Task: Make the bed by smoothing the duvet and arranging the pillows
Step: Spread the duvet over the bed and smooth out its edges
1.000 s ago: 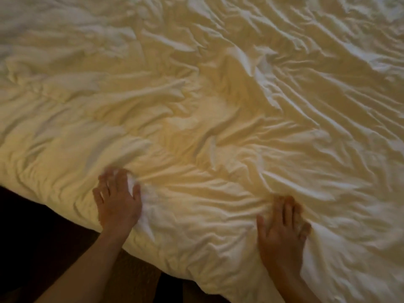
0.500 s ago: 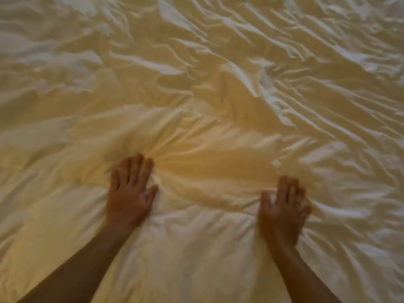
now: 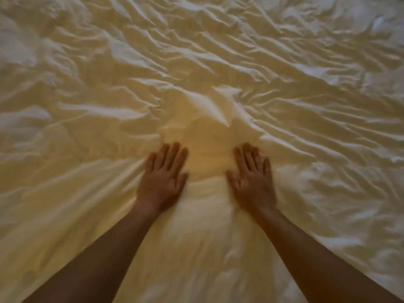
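Observation:
A cream-white duvet [image 3: 207,73] fills the whole head view, heavily wrinkled across its far and side parts. My left hand [image 3: 162,178] lies flat on it, palm down, fingers straight and pointing away from me. My right hand [image 3: 251,178] presses the cloth the same way, a short gap to the right. Between and just beyond the fingertips the fabric is bunched into a small raised fold [image 3: 209,108]. The strip of duvet under my forearms looks smoother. No pillows are in view.
Nothing but the duvet is visible; the bed edge and the floor are out of frame. Long diagonal creases [image 3: 306,88] run across the right side, and softer ridges [image 3: 54,114] cover the left.
Both hands have slid away from me, from the near bed edge toward the middle, and have come closer together. The dark floor strip has left the view. A fold has piled up ahead of the fingers.

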A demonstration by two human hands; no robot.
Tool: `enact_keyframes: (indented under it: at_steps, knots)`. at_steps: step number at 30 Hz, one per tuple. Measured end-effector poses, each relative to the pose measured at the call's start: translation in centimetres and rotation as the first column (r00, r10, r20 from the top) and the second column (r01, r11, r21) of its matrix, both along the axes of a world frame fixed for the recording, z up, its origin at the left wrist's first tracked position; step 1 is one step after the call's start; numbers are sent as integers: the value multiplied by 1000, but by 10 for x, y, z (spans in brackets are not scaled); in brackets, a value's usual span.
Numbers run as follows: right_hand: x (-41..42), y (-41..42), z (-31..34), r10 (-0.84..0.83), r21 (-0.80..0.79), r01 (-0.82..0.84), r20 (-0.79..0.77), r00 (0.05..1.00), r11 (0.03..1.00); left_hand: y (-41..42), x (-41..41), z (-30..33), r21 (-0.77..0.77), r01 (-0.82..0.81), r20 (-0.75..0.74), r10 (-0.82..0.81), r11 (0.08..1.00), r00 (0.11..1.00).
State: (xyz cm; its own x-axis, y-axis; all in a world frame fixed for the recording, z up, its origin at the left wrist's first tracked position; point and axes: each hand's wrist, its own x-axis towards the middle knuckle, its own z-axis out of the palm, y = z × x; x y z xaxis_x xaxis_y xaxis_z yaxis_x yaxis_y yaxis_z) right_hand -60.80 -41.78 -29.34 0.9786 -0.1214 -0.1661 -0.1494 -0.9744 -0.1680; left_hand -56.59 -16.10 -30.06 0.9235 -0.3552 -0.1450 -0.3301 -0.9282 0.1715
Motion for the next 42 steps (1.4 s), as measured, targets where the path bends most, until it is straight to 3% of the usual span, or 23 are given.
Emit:
enact_keyframes:
  at_steps: [3, 6, 8, 10, 12, 14, 19, 23, 26, 30, 34, 36, 39, 42]
  knots:
    - [16, -48, -2, -240, -76, 240, 11, 971, 968, 42, 27, -2, 63, -234, 40, 232, 970, 972]
    - [52, -66, 12, -490, 32, 489, 59, 870, 872, 32, 60, 13, -3, -474, 50, 473, 881, 880]
    - [89, -49, 20, -393, 128, 377, 136, 910, 917, -2, 88, 23, -109, -406, 58, 413, 908, 909]
    - [126, -20, 21, -155, 163, 128, 163, 974, 978, -44, 112, 25, -173, -184, 64, 197, 968, 978]
    - [154, 1, 13, 45, 120, -60, 121, 992, 991, -71, 133, 17, -155, -36, 54, 44, 987, 998]
    - [175, -4, 2, 112, 36, -114, 68, 991, 993, -70, 154, 5, -83, -25, 26, 27, 996, 999]
    - [185, -81, -10, -67, -122, 70, 25, 997, 990, 2, 182, -9, 96, -140, 106, 129, 986, 986]
    - [171, -112, -2, -399, -56, 398, -5, 917, 916, 42, 179, 6, 151, -428, 51, 425, 891, 904]
    - [151, -81, 14, -434, 91, 428, 59, 899, 899, 27, 155, 24, 8, -458, 75, 456, 889, 887]
    - [69, 9, 26, -105, 223, 80, 98, 990, 971, -25, 56, 41, -197, -174, 55, 188, 965, 981]
    - [-21, 25, 3, 211, 90, -211, 18, 977, 973, 4, -39, 21, -74, -71, -14, 70, 995, 997]
    - [-33, 1, -4, 184, 32, -184, 2, 983, 982, 57, -63, 10, 27, -126, -4, 126, 992, 992]
    - [-35, -23, -1, -32, -16, 32, -18, 999, 999, 113, -84, 13, 117, -225, 28, 224, 967, 974]
    - [-48, -7, 15, -201, 61, 205, -67, 977, 977, 117, -104, 24, 92, -370, 31, 369, 925, 929]
